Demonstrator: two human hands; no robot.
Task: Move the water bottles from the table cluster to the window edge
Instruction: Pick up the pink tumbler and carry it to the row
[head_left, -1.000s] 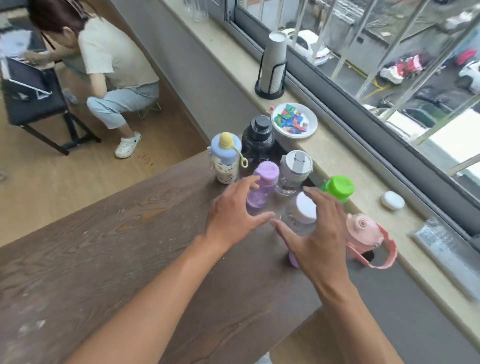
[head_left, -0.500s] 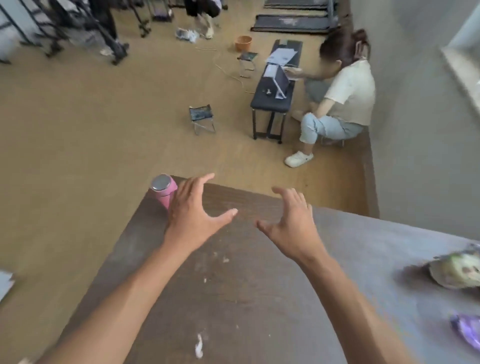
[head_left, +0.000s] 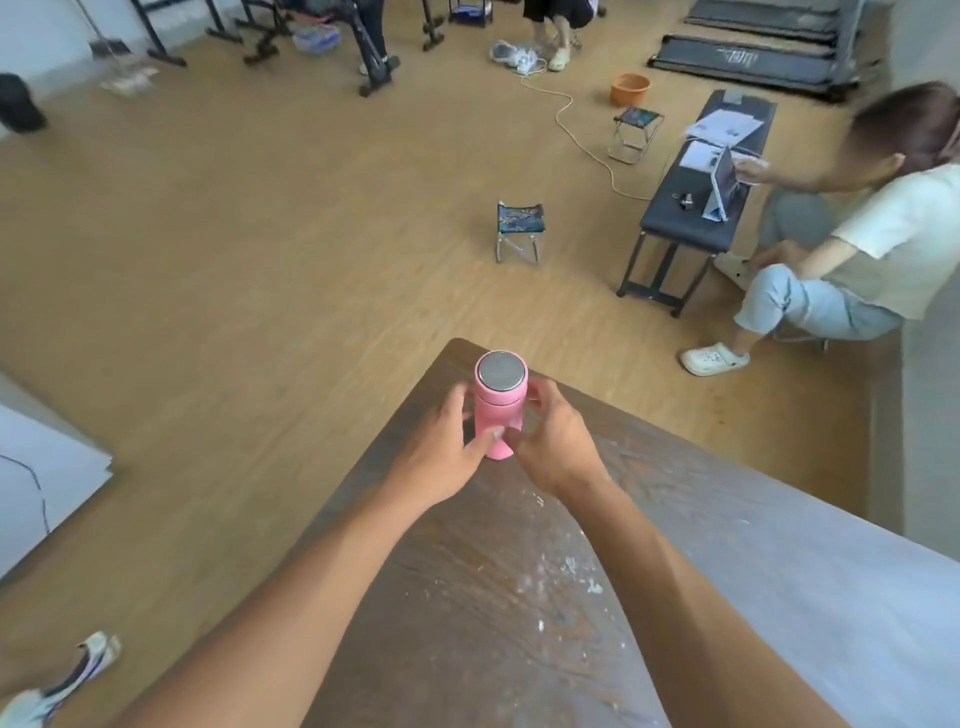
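A pink bottle (head_left: 497, 401) with a flat silver cap stands upright near the far corner of the dark wooden table (head_left: 519, 597). My left hand (head_left: 441, 452) wraps its left side with the thumb across the lower body. My right hand (head_left: 556, 441) clasps its right side, fingers curled behind it. Both hands are on the bottle. The bottle cluster and the window edge are out of view.
A person (head_left: 852, 249) crouches on the floor at the right beside a dark bench (head_left: 691, 218) with a tablet and papers. A small folding stool (head_left: 519, 228) stands beyond the table's corner. White boards (head_left: 47, 478) lie at the left. The table edge drops off just past the bottle.
The view has swung from the window and bottle cluster to the table's far corner. My open hands have closed in from both sides onto the pink bottle.
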